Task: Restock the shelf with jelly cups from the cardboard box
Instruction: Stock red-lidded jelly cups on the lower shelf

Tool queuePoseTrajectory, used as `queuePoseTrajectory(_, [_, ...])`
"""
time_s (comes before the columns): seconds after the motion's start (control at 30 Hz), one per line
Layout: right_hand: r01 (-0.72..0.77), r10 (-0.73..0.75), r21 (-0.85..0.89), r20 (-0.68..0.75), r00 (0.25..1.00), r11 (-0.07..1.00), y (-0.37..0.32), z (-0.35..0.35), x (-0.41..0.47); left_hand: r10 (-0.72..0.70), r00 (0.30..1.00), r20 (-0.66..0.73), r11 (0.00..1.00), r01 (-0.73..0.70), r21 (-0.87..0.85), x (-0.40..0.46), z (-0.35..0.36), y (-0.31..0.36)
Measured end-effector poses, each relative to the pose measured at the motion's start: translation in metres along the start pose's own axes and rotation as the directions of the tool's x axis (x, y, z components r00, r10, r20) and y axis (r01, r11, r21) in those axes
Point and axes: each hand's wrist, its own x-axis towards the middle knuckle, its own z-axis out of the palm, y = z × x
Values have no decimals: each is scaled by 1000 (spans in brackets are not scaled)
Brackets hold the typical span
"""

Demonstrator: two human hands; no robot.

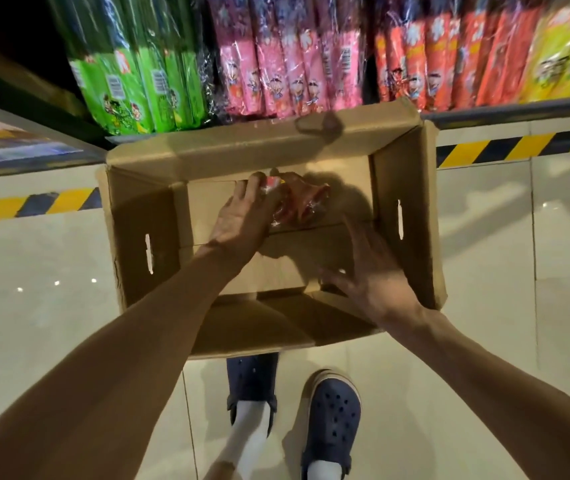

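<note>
I see one pack of jelly cups (299, 202), reddish and wrapped in clear film, lying on the bottom of the cardboard box (408, 216), toward its far side. My left hand (242, 223) reaches down into the box and rests on the left end of the pack, fingers extended over it; I cannot tell whether they curl around it. My right hand (372, 275) hovers inside the box nearer to me, fingers spread and relaxed, holding nothing, well apart from the pack.

The box stands open on the pale tiled floor (34, 265), its flaps folded outward, with slot handles cut in the left and right walls. Its far flap leans against the edge of the shelf (519, 110). On the shelf, just beyond the box, stand rows of long wrapped packs: green packs (131, 81) at the left, pink packs (290, 74) in the middle, orange packs (450, 64) to the right, and yellow packs (567, 60) at the far right. A black-and-yellow striped tape (519, 148) runs along the floor before the shelf. Below the box I see two dark blue clogs (334, 417) worn over white socks.
</note>
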Motion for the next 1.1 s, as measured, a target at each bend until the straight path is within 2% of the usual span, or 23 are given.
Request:
queuePoseTrajectory(0.07, [-55,54,71,16,998,996,-6,-4,-1,-57,998,-29,997,55,-57,-17,-9,-1])
queuePoseTrajectory(0.13, [-139,134,184,40,990,973,-9,-4,3,-56,998,-33,997,54,-53,-35,-19,-2])
queuePoseTrajectory(0.23, [-290,287,314,57,956,904,-12,8,21,-64,995,-75,985,51,-166,-58,-35,-7])
queuePoseTrajectory(0.33, [-412,424,394,61,904,822,-12,29,49,-70,995,-70,977,55,-206,-71,-46,-11])
queuePoseTrajectory(0.5, [-484,555,603,81,828,634,-19,53,93,-46,993,-105,971,20,-238,-74,-44,-28])
queuePoseTrajectory(0.6, [-536,623,714,178,762,451,-28,56,114,-47,991,-125,969,15,-248,-73,-39,-36])
queuePoseTrajectory(0.7, [-554,677,748,196,710,365,-30,62,130,-60,991,-118,966,28,-256,-75,-33,-42])
queuePoseTrajectory(0.83, [-597,702,790,348,621,136,-30,65,137,-73,993,-89,953,43,-300,-80,-28,-46])
queuePoseTrajectory(0.87, [-595,692,792,354,628,134,-28,65,139,-75,994,-82,946,45,-320,-82,-27,-47])
queuePoseTrajectory(0.93, [-593,701,769,286,653,239,-31,62,140,-77,994,-72,937,48,-347,-85,-26,-47])
queuePoseTrajectory(1.03, [-566,734,783,223,641,256,-35,63,133,-91,992,-83,931,55,-360,-90,-28,-44])
queuePoseTrajectory(1.1, [-557,729,734,125,673,389,-39,59,123,-112,991,-73,911,73,-406,-93,-31,-39])
